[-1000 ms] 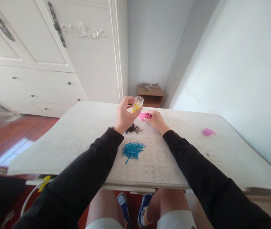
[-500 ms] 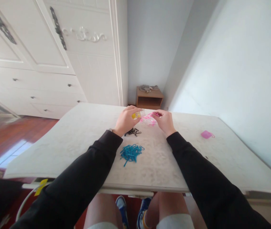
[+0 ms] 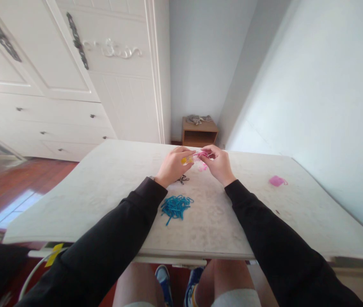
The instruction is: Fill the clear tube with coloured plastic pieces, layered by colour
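Note:
My left hand [image 3: 170,166] is closed around a small clear container [image 3: 187,160] with a yellow part, held sideways with its clear end to the right. My right hand [image 3: 219,164] pinches thin pink strands [image 3: 204,154] against that end; whether any are inside is too small to tell. A few more pink strands [image 3: 203,168] lie on the table just below the hands. Partly hidden by my left hand is a small heap of black strands [image 3: 184,179]. Closer to me sits a larger tangle of blue strands [image 3: 176,207], touched by neither hand.
On the white table [image 3: 104,192], a flat pink item with a loop [image 3: 277,181] lies to the right. Beyond the far edge stands a low wooden cabinet [image 3: 199,132] with cloth on top. A white wardrobe [image 3: 126,98] is at the left, and a wall at the right.
My hands have come together: the right hand, with pink strands, has moved left to the container's end. The left hand now covers more of the black heap.

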A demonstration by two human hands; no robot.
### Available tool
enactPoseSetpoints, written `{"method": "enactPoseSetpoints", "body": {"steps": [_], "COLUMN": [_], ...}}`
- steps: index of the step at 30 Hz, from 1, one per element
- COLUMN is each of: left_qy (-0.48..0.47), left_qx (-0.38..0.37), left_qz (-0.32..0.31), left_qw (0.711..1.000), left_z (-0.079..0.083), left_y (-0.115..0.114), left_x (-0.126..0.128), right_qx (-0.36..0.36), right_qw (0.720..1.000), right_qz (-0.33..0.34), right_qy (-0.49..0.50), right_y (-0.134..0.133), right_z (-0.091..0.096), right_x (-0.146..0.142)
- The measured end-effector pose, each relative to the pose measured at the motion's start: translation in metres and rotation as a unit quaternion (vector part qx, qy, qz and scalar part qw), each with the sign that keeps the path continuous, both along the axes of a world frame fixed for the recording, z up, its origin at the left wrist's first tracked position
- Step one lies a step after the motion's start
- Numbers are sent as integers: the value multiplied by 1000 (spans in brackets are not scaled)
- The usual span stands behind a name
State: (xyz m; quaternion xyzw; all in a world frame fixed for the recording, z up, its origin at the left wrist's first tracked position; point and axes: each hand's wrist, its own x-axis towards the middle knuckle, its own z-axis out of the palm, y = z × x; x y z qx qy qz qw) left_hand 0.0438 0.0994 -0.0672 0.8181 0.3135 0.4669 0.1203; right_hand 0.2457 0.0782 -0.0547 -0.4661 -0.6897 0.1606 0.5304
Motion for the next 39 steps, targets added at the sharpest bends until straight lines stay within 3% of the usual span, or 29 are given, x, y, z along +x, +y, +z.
{"method": "enactPoseSetpoints", "body": {"steps": [12,18,30,39], "left_qy": [-34,-38,-35,-49], "left_qx": [-8,-10,22,8], "left_qz": [-24,-17,-33,-33], "left_qw": [999,999,999,998], "left_z": [0,-3,-4,-3], "left_y": [-3,-1,-3,-4], "left_x": [5,4,8,9], "right_qx": [-44,16,-58,-54], "right_qw": [995,998,997,999], "right_qz": [65,55,34,4], "right_qy": [68,-29,43,5], "right_y": [-3,-3,-7,-14], "right_z": [7,13,9,17], "right_x": [8,11,5,4]}}
